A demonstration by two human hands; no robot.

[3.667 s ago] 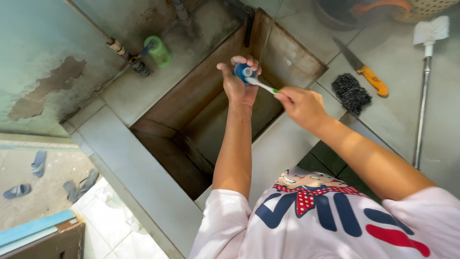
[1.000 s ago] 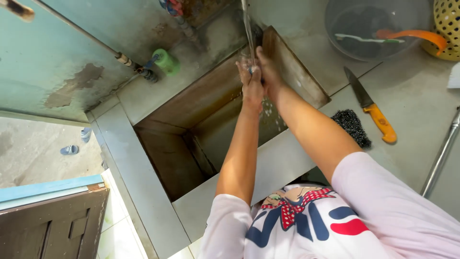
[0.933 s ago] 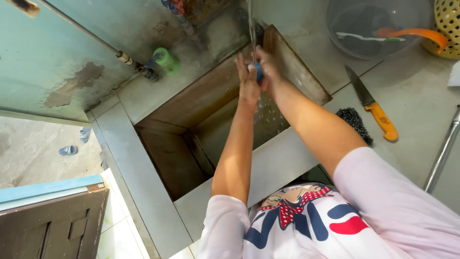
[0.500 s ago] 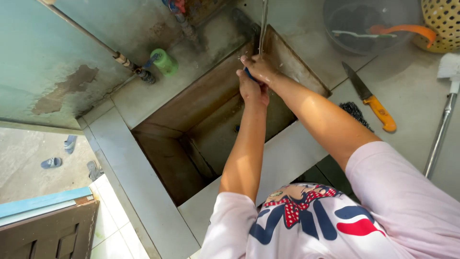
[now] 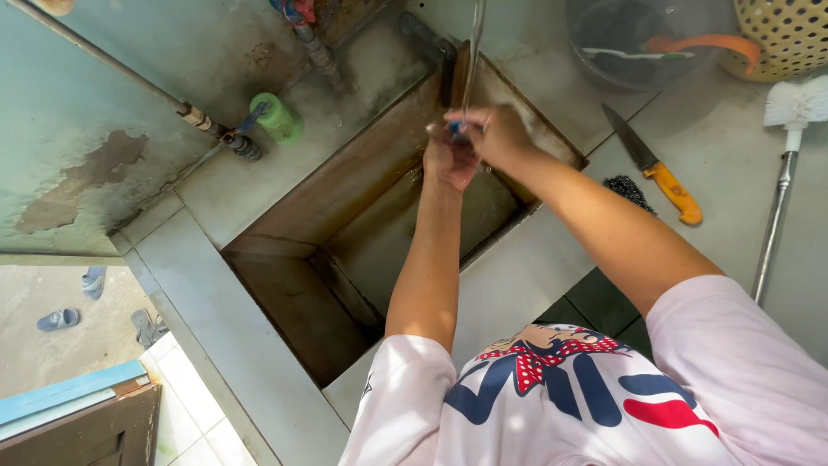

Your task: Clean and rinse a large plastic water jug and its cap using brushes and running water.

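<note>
Both hands are up under the thin stream of water [image 5: 473,43], over the far end of the sink [image 5: 379,250]. My left hand [image 5: 448,160] is curled shut around a small blue thing [image 5: 454,129], only a sliver of which shows between my fingers, so I cannot tell what it is. My right hand [image 5: 496,134] is closed over the top of it, pressed against the left. The rinsing looks well under way; I'd say nothing is set down yet. On the worktop [image 5: 517,285] to my right lie a scourer [image 5: 627,190] and a knife [image 5: 655,173], both untouched and apart from my hands.
</note>
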